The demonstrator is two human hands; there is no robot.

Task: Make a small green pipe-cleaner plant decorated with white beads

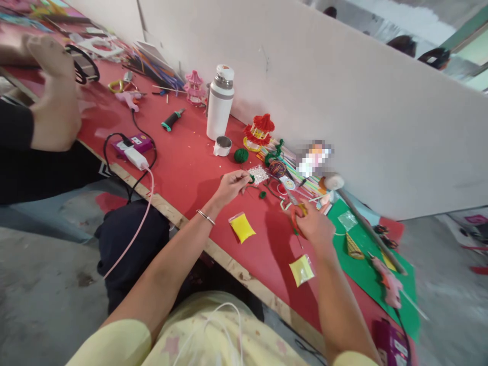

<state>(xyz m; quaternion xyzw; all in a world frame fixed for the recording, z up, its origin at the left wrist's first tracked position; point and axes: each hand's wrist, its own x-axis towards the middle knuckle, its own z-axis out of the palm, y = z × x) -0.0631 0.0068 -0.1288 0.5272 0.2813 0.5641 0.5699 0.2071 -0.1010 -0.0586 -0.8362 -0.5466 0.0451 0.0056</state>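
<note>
My left hand (233, 185) is closed in a pinch on a small piece of dark green pipe cleaner (252, 178), just above the red tabletop. My right hand (315, 226) grips a pair of scissors (294, 217) by its orange and yellow handles, with the blades pointing away from me. Beside the left fingers lies a clear bag of white beads (259, 175). A small green tuft (263, 194) rests between the hands, and a fuzzy green ball (240, 155) sits farther back. Nearer to me are a bright yellow packet (242, 227) and a pale yellow packet (301, 270).
A white thermos (220, 104) and its cup (222, 146) stand behind, near a red pipe-cleaner pavilion (259, 131). At right, a pink glue gun (387, 282) lies on a green sheet (407, 300). Another person's arm (57, 96) reaches over the table at left, near power cords.
</note>
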